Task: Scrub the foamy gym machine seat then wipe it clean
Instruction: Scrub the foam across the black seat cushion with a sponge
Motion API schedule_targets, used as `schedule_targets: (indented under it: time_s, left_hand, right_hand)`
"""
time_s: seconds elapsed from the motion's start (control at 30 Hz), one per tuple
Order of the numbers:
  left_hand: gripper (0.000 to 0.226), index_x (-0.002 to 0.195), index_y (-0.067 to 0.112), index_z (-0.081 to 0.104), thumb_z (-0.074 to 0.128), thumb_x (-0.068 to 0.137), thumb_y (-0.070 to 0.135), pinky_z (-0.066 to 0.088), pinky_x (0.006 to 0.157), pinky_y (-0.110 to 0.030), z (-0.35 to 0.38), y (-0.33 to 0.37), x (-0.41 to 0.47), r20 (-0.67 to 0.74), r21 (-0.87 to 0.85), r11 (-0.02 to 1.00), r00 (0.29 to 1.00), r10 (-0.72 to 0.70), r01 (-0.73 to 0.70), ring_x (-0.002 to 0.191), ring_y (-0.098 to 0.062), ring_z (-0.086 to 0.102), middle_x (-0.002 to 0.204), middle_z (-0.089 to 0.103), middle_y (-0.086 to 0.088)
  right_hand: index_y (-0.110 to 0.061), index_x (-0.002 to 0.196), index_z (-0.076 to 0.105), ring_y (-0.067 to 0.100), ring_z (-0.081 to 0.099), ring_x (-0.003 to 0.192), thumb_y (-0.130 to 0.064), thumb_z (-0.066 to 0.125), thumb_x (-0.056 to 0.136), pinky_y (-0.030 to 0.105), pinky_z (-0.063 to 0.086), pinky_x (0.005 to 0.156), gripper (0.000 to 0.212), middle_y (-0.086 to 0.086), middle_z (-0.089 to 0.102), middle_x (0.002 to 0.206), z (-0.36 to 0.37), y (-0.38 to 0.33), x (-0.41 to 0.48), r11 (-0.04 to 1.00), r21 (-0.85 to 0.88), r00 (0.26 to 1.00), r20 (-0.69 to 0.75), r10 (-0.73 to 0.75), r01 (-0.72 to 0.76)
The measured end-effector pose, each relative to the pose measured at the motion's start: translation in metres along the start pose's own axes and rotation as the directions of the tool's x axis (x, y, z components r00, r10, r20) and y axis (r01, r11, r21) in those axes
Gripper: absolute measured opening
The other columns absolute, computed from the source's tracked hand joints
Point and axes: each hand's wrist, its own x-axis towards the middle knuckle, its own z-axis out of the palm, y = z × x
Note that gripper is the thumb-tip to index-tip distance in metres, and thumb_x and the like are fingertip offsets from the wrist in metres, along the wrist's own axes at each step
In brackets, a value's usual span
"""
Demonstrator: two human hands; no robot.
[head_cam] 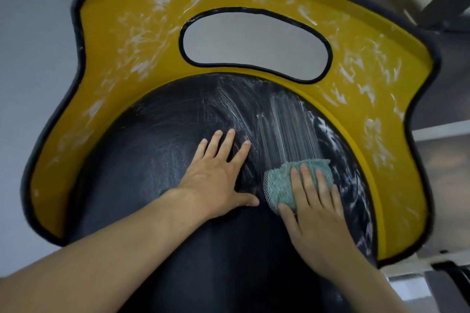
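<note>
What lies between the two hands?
Only a narrow strip of black seat pad, faintly foam-streaked, separates the left hand from the teal cloth under the right hand, head view.

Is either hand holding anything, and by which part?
Right hand presses the teal scrub pad onto the black seat, fingers flat on top, thumb at its near edge. Left hand lies flat on the seat, empty.

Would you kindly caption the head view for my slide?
Right hand presses a teal cloth on the foamy black seat; left hand rests flat beside.
</note>
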Motion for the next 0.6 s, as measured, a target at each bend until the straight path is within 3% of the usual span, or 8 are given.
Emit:
schedule_targets:
  time_s: [0.07,0.3,0.43,0.57,0.6]
  left_hand:
    - [0.116,0.156,0.032,-0.023,0.047,0.081,0.085,-0.01,0.125,-0.048,0.001,0.0,-0.003,0.008,0.007,1.0,1.0,0.01,-0.011,0.148,-0.026,-0.033,0.161,-0.036,-0.005]
    - [0.119,0.156,0.034,-0.023,0.052,0.078,0.085,-0.011,0.125,-0.047,-0.001,0.002,-0.001,0.036,0.006,1.0,0.999,0.007,-0.007,0.148,-0.025,-0.033,0.16,-0.037,-0.004]
    - [0.118,0.155,0.035,-0.024,0.05,0.079,0.085,-0.011,0.125,-0.046,-0.003,0.003,-0.002,0.039,0.009,1.0,0.999,0.004,-0.004,0.149,-0.025,-0.033,0.16,-0.037,-0.004]
    - [0.117,0.155,0.035,-0.025,0.048,0.079,0.086,-0.01,0.125,-0.047,0.002,0.001,-0.004,0.035,0.026,0.999,0.999,0.028,-0.029,0.149,-0.025,-0.032,0.161,-0.036,-0.004]
    - [0.116,0.155,0.035,-0.025,0.047,0.079,0.086,-0.009,0.125,-0.047,0.003,0.001,-0.005,0.033,0.032,0.999,0.999,0.032,-0.033,0.149,-0.025,-0.032,0.161,-0.036,-0.004]
  right_hand:
    - [-0.032,0.156,-0.025,0.012,-0.034,0.149,-0.068,-0.009,0.092,0.041,-0.021,0.121,0.075,-0.01,-0.028,0.164,-0.006,-0.001,0.029,1.0,0.004,1.0,-0.024,0.014,-0.014]
    - [-0.029,0.16,-0.018,0.018,-0.027,0.152,-0.063,0.01,0.102,0.045,-0.017,0.123,0.072,-0.005,-0.023,0.167,-0.03,-0.003,0.107,0.999,0.023,0.999,-0.002,0.043,-0.043]
    - [-0.025,0.16,-0.018,0.019,-0.025,0.153,-0.065,0.0,0.099,0.044,-0.012,0.125,0.075,-0.003,-0.02,0.168,-0.014,0.0,0.034,0.999,0.045,1.0,-0.007,0.026,-0.026]
    - [-0.016,0.163,0.014,0.029,0.01,0.156,-0.06,0.015,0.102,0.05,0.014,0.121,0.075,0.007,0.016,0.169,0.008,-0.004,-0.054,1.0,-0.009,0.999,0.014,0.03,-0.03]
    - [-0.017,0.163,0.014,0.029,0.011,0.156,-0.061,0.014,0.103,0.051,0.015,0.121,0.074,0.006,0.017,0.169,0.01,-0.004,-0.057,0.999,-0.009,0.999,0.025,0.035,-0.035]
